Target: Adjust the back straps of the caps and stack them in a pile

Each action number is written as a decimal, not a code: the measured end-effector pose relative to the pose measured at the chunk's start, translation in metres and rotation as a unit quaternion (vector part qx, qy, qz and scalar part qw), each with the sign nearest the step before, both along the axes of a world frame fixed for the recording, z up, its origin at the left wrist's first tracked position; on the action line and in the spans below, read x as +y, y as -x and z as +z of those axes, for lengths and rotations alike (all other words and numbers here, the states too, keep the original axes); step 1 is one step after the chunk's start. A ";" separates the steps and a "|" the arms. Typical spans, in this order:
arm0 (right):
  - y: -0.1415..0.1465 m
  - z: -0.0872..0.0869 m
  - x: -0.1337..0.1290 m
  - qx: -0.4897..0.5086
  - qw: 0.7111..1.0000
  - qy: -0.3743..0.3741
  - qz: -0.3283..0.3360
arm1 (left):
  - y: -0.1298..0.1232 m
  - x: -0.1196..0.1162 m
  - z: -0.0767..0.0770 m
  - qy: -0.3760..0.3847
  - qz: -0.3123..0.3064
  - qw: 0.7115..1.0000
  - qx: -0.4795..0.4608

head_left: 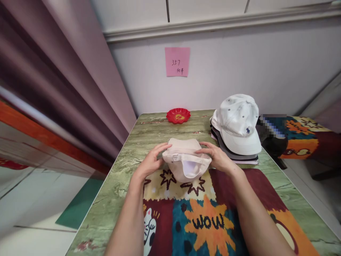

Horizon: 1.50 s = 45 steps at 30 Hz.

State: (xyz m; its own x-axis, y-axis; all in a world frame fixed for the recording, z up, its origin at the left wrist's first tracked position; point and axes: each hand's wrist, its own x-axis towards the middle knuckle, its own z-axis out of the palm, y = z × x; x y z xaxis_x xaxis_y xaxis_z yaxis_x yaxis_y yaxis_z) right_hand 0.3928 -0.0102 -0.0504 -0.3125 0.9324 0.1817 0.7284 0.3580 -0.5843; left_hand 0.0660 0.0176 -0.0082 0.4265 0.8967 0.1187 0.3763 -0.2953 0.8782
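Note:
A cream baseball cap (177, 170) is held between my two hands over the far edge of a colourful printed mat (183, 188). Its brim points away from me, and the back opening with its strap faces me. My left hand (153, 160) grips the cap's left side, fingers along the brim's edge. On the other side my right hand (215, 154) grips it, fingertips on the brim and the band. Right of my right hand stands a stack of caps, topped by a white cap (237, 117) with a small dark blue emblem. Parts of darker caps show beneath it.
A red scalloped dish (178, 116) sits near the table's back edge. The wood-patterned table (119, 199) meets a pale wall bearing a pink note (177, 62). A purple curtain (71, 53) hangs at left. Beyond the table's right edge is another patterned surface (301, 142).

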 end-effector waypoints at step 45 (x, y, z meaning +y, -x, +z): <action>0.055 0.047 -0.022 0.578 0.783 0.229 -0.027 | -0.066 -0.039 0.020 0.227 0.036 0.822 -0.521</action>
